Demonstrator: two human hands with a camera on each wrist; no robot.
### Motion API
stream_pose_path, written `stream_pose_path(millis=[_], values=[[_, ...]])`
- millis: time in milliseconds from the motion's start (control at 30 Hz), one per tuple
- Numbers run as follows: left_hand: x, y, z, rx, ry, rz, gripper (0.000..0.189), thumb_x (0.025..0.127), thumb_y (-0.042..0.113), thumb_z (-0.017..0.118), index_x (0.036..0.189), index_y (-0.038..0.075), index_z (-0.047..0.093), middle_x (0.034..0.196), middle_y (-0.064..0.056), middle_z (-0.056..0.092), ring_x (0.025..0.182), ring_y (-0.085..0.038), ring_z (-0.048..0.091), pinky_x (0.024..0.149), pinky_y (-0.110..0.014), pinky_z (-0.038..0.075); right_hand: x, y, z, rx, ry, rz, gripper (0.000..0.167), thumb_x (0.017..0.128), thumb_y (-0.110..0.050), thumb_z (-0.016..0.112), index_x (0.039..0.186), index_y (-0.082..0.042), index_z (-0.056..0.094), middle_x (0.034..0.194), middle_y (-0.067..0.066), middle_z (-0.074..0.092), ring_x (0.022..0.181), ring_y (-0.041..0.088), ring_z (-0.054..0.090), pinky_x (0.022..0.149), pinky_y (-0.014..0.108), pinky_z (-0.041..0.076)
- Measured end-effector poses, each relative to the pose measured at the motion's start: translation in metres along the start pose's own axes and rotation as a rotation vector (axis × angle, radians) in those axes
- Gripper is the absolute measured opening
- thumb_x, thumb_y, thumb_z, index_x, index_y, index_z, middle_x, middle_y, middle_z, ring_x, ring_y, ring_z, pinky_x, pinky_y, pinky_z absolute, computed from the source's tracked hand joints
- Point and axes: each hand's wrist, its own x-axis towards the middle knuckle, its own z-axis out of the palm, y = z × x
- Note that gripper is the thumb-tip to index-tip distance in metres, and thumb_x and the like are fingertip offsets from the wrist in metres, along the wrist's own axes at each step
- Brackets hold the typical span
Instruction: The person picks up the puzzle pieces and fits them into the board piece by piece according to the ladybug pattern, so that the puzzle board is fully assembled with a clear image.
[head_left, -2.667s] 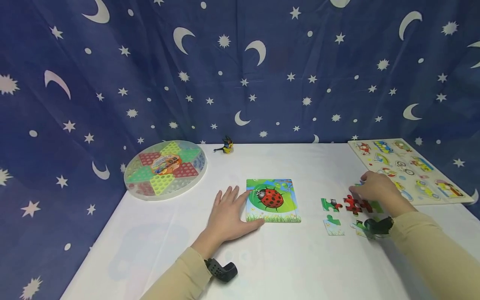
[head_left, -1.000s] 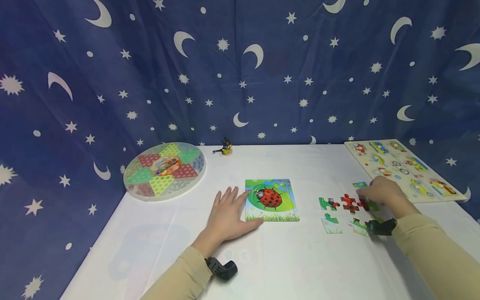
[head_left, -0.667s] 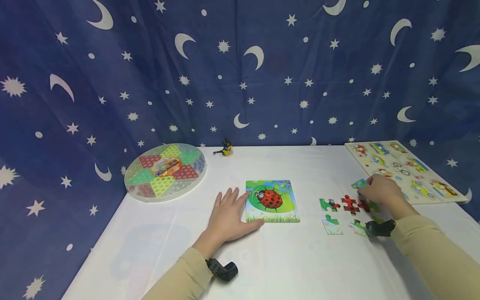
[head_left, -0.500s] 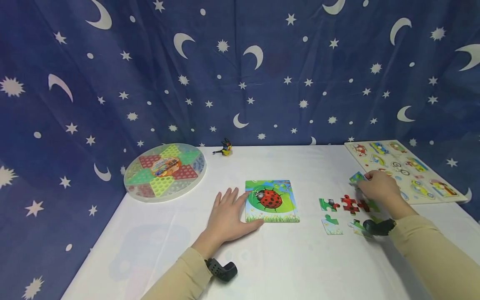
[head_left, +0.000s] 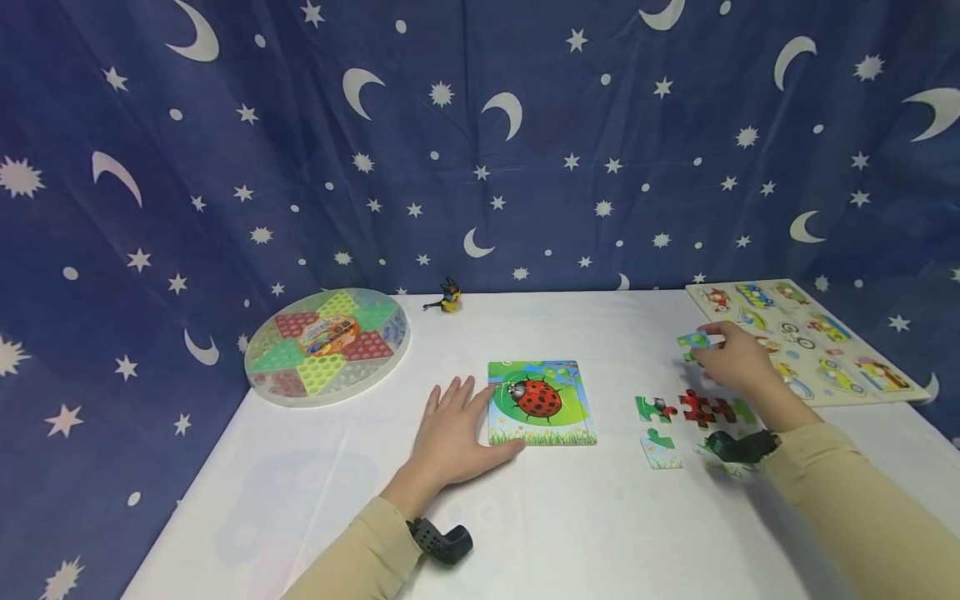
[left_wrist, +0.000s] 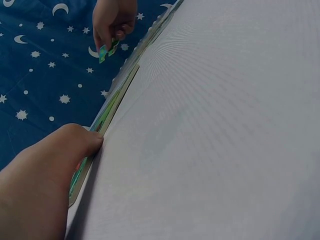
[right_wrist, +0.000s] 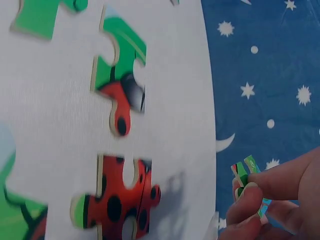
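Observation:
The left hand lies with spread fingers at the left side of a square ladybug puzzle board; its thumb touches the front edge. In the left wrist view the thumb rests against the board's rim. Above the table at right, the right hand pinches a blue-green jigsaw piece between thumb and fingers. Below it lie several loose pieces: a red spotted one, a green one with red and a pale flowered one. The right wrist partly covers others.
A round Chinese checkers board lies at back left. A small yellow-and-black bird figure stands near the far edge. At back right lies a wooden vehicle puzzle board, close behind the right hand. A starry curtain rises behind the table.
The right hand has gone from among the loose pieces to pinching the blue-green piece, lifting it up and slightly left. The left hand stays at the ladybug board.

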Motion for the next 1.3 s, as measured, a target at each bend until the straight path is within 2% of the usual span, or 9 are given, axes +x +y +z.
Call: stream_pose_path(millis=[133, 200, 367, 600, 733, 933, 1167, 1300], values=[[0.000, 0.001, 0.001, 0.006, -0.013, 0.003, 0.100, 0.081, 0.086, 0.053, 0.158, 0.024, 0.042, 0.163, -0.014, 0.034, 0.153, -0.032, 0.023, 0.124, -0.054, 0.008, -0.004, -0.003, 0.005, 0.044, -0.023, -0.041, 0.057, 0.101, -0.022, 0.057, 0.150, 0.001, 0.041, 0.106, 0.025, 0.060, 0.072, 0.031, 0.066, 0.056, 0.040, 0.049], [0.001, 0.002, 0.001, 0.009, -0.018, 0.006, 0.099, 0.081, 0.086, 0.052, 0.158, 0.024, 0.042, 0.163, -0.014, 0.034, 0.153, -0.032, 0.022, 0.124, -0.054, 0.008, -0.006, -0.004, 0.007, 0.056, -0.042, -0.053, 0.056, 0.101, -0.022, 0.058, 0.149, 0.001, 0.042, 0.108, 0.025, 0.059, 0.074, 0.031, 0.066, 0.057, 0.040, 0.049], [0.001, 0.003, 0.000, 0.005, -0.018, 0.012, 0.099, 0.081, 0.085, 0.053, 0.158, 0.024, 0.043, 0.163, -0.014, 0.035, 0.153, -0.032, 0.023, 0.124, -0.054, 0.008, -0.007, -0.009, 0.014, 0.054, -0.043, -0.039, 0.054, 0.100, -0.020, 0.059, 0.147, 0.003, 0.044, 0.116, 0.026, 0.053, 0.082, 0.030, 0.060, 0.059, 0.036, 0.050], [0.000, 0.003, -0.001, 0.006, -0.015, 0.007, 0.099, 0.081, 0.085, 0.053, 0.158, 0.023, 0.043, 0.163, -0.014, 0.034, 0.153, -0.032, 0.023, 0.124, -0.055, 0.009, -0.006, -0.023, 0.019, 0.087, -0.053, -0.009, 0.054, 0.097, -0.012, 0.057, 0.147, 0.004, 0.044, 0.107, 0.019, 0.049, 0.080, 0.027, 0.058, 0.062, 0.036, 0.051], [-0.001, 0.003, -0.002, 0.001, -0.014, 0.006, 0.099, 0.081, 0.084, 0.054, 0.158, 0.023, 0.043, 0.163, -0.015, 0.035, 0.153, -0.033, 0.024, 0.123, -0.055, 0.010, -0.006, -0.027, 0.023, 0.096, -0.064, -0.021, 0.053, 0.097, -0.013, 0.058, 0.146, 0.004, 0.046, 0.114, 0.022, 0.051, 0.080, 0.028, 0.059, 0.064, 0.039, 0.053], [-0.001, 0.004, -0.004, -0.007, -0.018, 0.006, 0.098, 0.081, 0.084, 0.054, 0.158, 0.023, 0.043, 0.163, -0.015, 0.035, 0.153, -0.032, 0.023, 0.123, -0.055, 0.009, -0.007, -0.031, 0.028, 0.086, -0.085, -0.044, 0.054, 0.097, -0.016, 0.060, 0.145, 0.004, 0.048, 0.122, 0.026, 0.052, 0.084, 0.027, 0.059, 0.062, 0.034, 0.051], [-0.001, 0.003, -0.005, -0.011, -0.011, 0.007, 0.098, 0.082, 0.083, 0.055, 0.157, 0.022, 0.044, 0.162, -0.015, 0.035, 0.153, -0.034, 0.024, 0.123, -0.057, 0.010, -0.008, -0.040, 0.035, 0.107, -0.137, -0.062, 0.054, 0.098, -0.017, 0.061, 0.146, 0.003, 0.047, 0.109, 0.018, 0.051, 0.080, 0.024, 0.056, 0.058, 0.032, 0.047], [-0.002, 0.002, -0.006, -0.010, -0.009, 0.000, 0.098, 0.081, 0.083, 0.056, 0.157, 0.023, 0.044, 0.163, -0.015, 0.035, 0.153, -0.034, 0.024, 0.123, -0.056, 0.009, -0.008, -0.046, 0.041, 0.109, -0.150, -0.081, 0.053, 0.099, -0.017, 0.061, 0.146, 0.003, 0.047, 0.108, 0.017, 0.052, 0.078, 0.023, 0.056, 0.058, 0.032, 0.047]])
